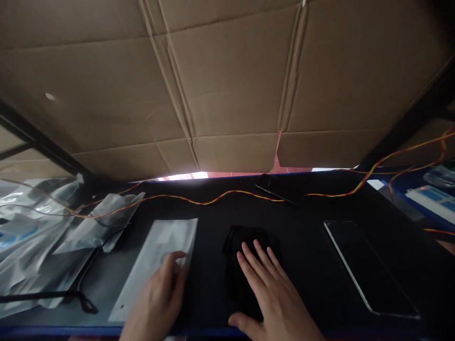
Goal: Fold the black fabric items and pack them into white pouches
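Right hand (275, 293): laid palm-down with fingers spread and extended, open, gripping nothing; fingertips resting on black fabric, thumb angled out to the side.
Black fabric bundle (249, 234): near the middle of the tabletop, under the right hand and partly hidden by it; exact form too dark to tell.
Left hand (159, 291): fingers curled over the right-hand part of a frosted bag; cannot tell whether pinching it or merely resting there.
Frosted plastic bag (168, 232): lying flat, slanted, left of the black bundle and apart from it.
Dark-faced phone (369, 270): flat on the right, pale along the edge, well apart from both hands.
Slim black device (279, 188): towards the back, beside a twisted red-and-yellow wire (231, 192) running across the rear.
Plastic packets (39, 265): heaped at far left, near a black cable (87, 274).
Black tabletop (309, 237): blue along the front edge.
Cardboard sheet (231, 85): creased, upright behind everything.
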